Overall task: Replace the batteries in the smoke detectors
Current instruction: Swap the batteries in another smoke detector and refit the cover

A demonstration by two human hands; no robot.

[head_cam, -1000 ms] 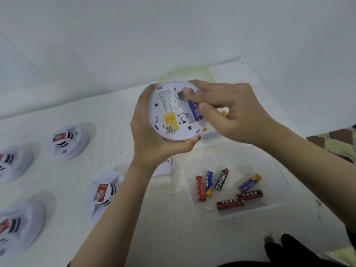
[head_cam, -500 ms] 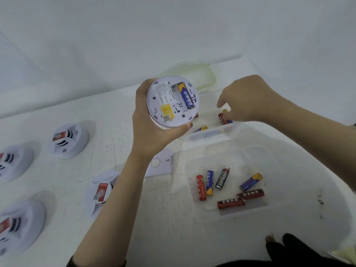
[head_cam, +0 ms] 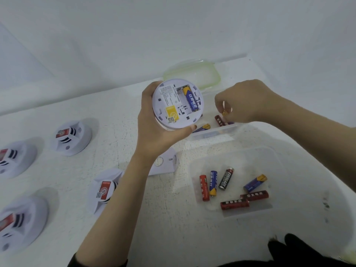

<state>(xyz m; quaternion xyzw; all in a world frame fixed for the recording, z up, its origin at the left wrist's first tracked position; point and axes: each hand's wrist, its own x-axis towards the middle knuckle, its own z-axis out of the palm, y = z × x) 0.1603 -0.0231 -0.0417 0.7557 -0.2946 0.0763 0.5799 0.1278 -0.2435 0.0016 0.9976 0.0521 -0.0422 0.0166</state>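
1. Upturned, the smoke detector (head_cam: 177,105) sits gripped in the left hand (head_cam: 156,132), fingers curled round its rim; a blue battery (head_cam: 190,99) fills one slot of its open back.
2. Just right of it, the right hand (head_cam: 244,101) pinches a gold-tipped battery (head_cam: 225,112) with curled fingertips, above a clear tub (head_cam: 212,134) partly hidden behind the detector.
3. Nearer than the right hand, a second tub (head_cam: 279,160) holds six loose batteries (head_cam: 225,179).
4. Left of the left arm, four more detectors (head_cam: 71,138) lie on the white table (head_cam: 115,112).

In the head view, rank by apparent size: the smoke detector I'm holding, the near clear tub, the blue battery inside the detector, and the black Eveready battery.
Largest: near clear tub
Then: held smoke detector
Smallest: blue battery and Eveready battery look alike, so unranked.
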